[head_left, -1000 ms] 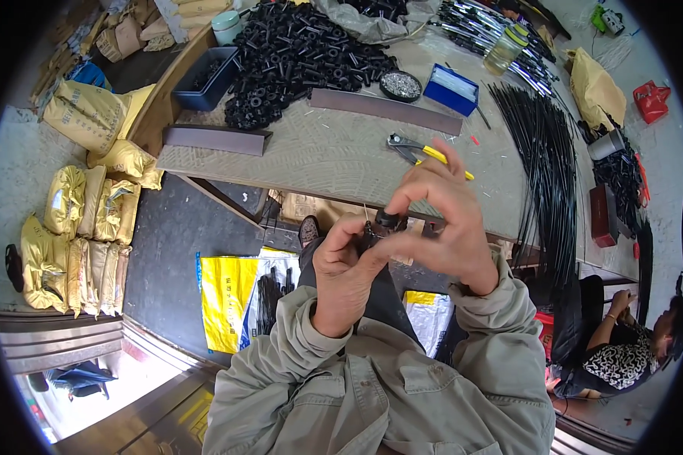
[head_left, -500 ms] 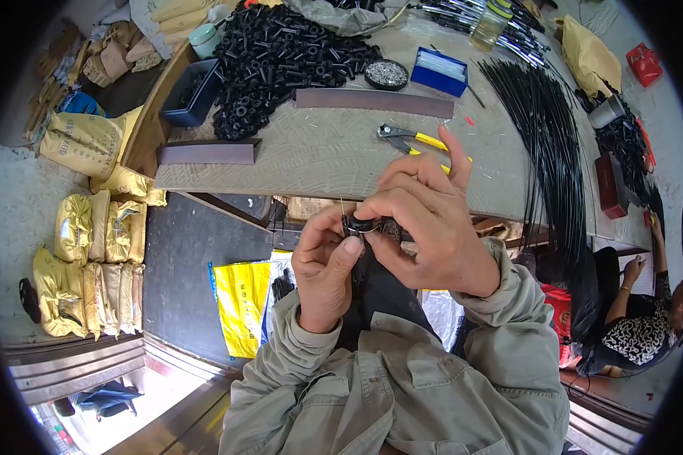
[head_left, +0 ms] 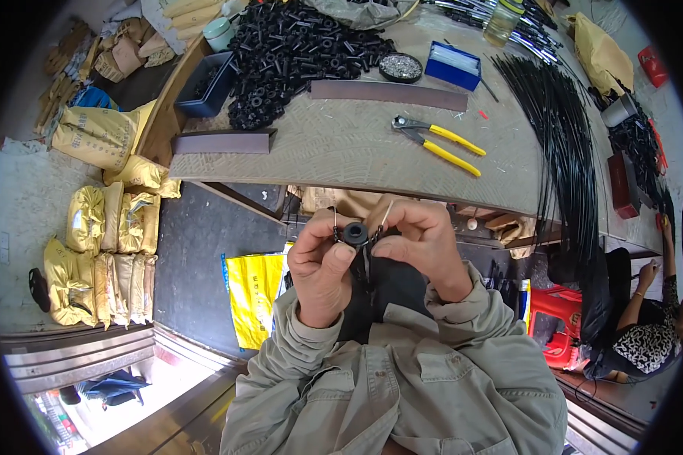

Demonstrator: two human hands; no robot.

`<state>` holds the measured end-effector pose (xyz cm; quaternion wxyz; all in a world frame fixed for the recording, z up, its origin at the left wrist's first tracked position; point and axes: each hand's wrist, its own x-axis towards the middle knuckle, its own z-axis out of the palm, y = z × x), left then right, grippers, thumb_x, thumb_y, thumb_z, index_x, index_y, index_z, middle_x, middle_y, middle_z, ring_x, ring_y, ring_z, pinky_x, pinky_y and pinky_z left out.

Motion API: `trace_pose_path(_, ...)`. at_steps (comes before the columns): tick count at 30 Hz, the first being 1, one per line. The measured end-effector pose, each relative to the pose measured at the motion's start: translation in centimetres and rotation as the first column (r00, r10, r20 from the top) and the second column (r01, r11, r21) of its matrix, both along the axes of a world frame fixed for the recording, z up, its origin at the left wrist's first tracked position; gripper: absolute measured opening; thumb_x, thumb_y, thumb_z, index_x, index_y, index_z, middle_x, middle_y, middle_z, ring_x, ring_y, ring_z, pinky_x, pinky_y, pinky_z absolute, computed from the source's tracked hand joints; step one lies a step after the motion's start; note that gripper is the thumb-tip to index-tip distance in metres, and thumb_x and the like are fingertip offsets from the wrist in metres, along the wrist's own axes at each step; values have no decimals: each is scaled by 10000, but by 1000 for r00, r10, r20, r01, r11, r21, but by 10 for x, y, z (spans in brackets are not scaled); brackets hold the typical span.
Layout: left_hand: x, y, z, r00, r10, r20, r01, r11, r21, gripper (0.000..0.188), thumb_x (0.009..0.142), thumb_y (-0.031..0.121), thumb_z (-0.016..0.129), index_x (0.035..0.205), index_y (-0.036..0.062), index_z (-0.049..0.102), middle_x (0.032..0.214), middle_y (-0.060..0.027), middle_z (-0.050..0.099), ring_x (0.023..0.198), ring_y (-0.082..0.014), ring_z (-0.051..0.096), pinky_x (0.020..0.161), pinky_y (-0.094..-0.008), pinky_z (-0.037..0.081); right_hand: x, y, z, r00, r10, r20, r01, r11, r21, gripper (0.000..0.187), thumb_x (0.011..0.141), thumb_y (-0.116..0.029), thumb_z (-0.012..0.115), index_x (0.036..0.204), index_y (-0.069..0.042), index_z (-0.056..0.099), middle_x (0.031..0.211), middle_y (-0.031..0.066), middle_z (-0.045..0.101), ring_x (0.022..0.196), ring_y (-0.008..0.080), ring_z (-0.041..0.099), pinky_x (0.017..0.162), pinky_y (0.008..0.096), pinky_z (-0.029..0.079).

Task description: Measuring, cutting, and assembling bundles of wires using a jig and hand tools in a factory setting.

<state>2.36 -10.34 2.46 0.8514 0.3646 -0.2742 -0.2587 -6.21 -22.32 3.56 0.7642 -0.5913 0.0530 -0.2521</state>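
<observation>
My left hand (head_left: 320, 262) is closed, thumb and forefinger pinching a black round-headed plastic part (head_left: 355, 233) with a hole in its middle, held in front of my lap. A thin metal wire (head_left: 335, 216) stands up beside that part at my left fingertips. My right hand (head_left: 421, 239) is closed too, its thumb and forefinger pinching a thin black piece from which a pale, slanted wire (head_left: 386, 214) sticks up. Below the fingers, dark strands blend into my dark trousers, so where they lead is unclear. Yellow-handled pincers (head_left: 436, 144) lie on the table beyond my hands.
A heap of black flanged plastic parts (head_left: 296, 57) covers the table's far left, beside a blue bin (head_left: 205, 87). Farther right are a dish of small metal bits (head_left: 401, 67), a blue box (head_left: 453, 67) and a bundle of black cables (head_left: 550, 129). A co-worker (head_left: 645, 334) sits at right.
My right hand has come down from its raised position, its fingers now pinching beside the black part. The part's round holed end now faces up. The pincers are no longer partly covered.
</observation>
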Motion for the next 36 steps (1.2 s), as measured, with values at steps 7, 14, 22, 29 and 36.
trace_pose_path(7,-7,30,7,993,113,34,-117,985,128,270,785,203,673,932,14,548,867,-34,520,789,-123,525,737,-248,436,-1,34,17,994,18,-110,-53,944,-327,184,704,-66,707,777,-5,550,742,26,550,684,74,484,603,223,389)
trace_pose_path(14,-6,54,4,1000,-1,27,-2,991,132,269,792,221,646,904,-9,559,841,-43,511,784,-118,478,726,-248,382,2,44,6,992,121,-39,-126,921,-367,236,694,-110,748,728,-19,533,730,28,556,667,116,511,587,253,386)
trace_pose_path(22,7,75,-13,967,-230,109,216,969,120,303,790,285,629,875,1,568,814,-57,509,772,-147,456,720,-265,350,6,41,-8,931,365,23,-339,885,-319,276,662,-153,782,711,-26,541,699,32,544,633,117,506,560,252,375)
trace_pose_path(29,-3,80,-19,984,-160,84,147,979,138,278,782,260,634,883,9,571,823,-68,514,781,-163,462,723,-282,361,7,33,-2,891,410,-193,-453,825,-339,275,647,-159,783,760,-29,570,689,28,556,589,125,513,533,247,390)
trace_pose_path(36,-12,77,-23,1000,18,9,-19,981,195,244,781,202,635,905,5,563,860,-78,519,821,-166,475,770,-284,377,-9,83,-15,887,-341,311,449,480,-753,299,653,-99,747,899,-3,605,799,81,626,655,205,614,568,284,486)
